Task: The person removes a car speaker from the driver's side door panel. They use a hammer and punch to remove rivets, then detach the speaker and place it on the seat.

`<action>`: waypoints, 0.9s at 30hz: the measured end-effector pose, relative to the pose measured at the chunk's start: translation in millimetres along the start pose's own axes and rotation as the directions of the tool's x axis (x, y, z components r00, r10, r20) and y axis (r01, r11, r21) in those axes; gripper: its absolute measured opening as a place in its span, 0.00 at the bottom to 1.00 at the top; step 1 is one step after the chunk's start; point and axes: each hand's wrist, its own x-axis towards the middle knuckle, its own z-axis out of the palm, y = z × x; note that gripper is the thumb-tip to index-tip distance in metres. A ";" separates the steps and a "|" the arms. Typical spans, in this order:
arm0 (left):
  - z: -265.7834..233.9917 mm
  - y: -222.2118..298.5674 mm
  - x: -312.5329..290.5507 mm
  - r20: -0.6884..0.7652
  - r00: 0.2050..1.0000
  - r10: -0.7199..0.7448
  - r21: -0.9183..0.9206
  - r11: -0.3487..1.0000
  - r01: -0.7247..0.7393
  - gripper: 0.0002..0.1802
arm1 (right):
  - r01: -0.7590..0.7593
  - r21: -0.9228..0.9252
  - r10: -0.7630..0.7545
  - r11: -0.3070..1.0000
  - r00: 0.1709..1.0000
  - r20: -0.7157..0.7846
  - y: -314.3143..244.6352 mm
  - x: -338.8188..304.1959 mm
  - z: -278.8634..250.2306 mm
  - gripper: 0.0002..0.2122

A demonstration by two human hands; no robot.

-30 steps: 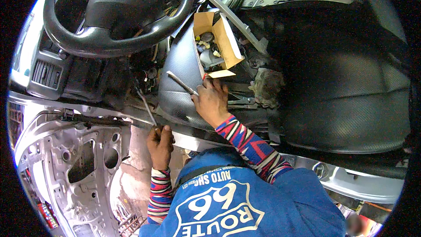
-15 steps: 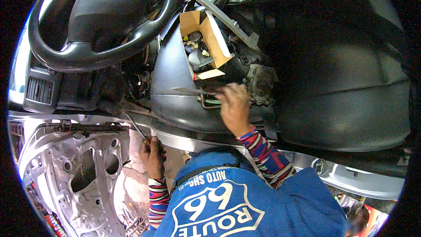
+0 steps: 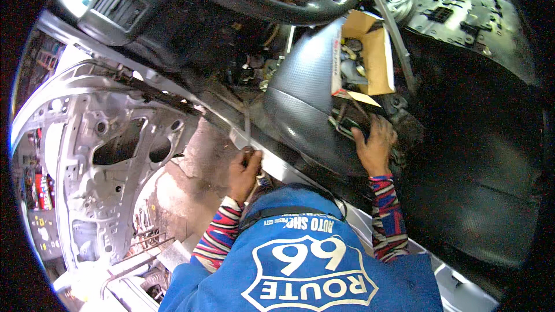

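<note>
My left hand (image 3: 245, 170) is closed around a tool with a slim metal shaft (image 3: 247, 121), held over the door sill and pointing into the footwell. Its handle is hidden in my fist. My right hand (image 3: 376, 143) rests at the edge of the black seat (image 3: 300, 95) with thumb and fingers apart. Beside its thumb lies a small bent metal frame (image 3: 342, 126) with a greenish part. Just beyond stands an open cardboard box (image 3: 378, 60) holding small loose parts (image 3: 352, 60).
A steering wheel (image 3: 277, 6) spans the top. On the left a stripped door panel (image 3: 87, 133) hangs open above the concrete floor (image 3: 199, 167). A long grey trim strip (image 3: 396, 40) lies past the box, near bundled cables (image 3: 402, 0). Another dark seat (image 3: 480, 138) fills the right.
The view has turned and shifted, so the car interior sits differently. The long thin metal tool that my right hand held no longer shows in it; that hand has lowered beside the metal frame.
</note>
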 end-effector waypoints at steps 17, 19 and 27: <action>-42.5 -57.9 -23.3 -0.276 0.956 -0.099 0.019 0.994 0.108 0.15 | 0.186 0.194 -0.214 0.963 0.968 0.130 -10.1 1.9 -19.0 0.36; -42.8 -60.9 -24.4 -0.270 0.957 -0.111 -0.059 0.993 0.099 0.16 | 0.164 0.230 -0.201 0.959 0.969 0.144 -12.0 1.5 -12.9 0.33; -59.0 -89.8 -42.3 -0.324 0.946 -0.010 0.078 0.996 0.037 0.18 | 0.112 0.104 -0.119 0.988 0.991 0.067 -22.3 9.7 11.3 0.30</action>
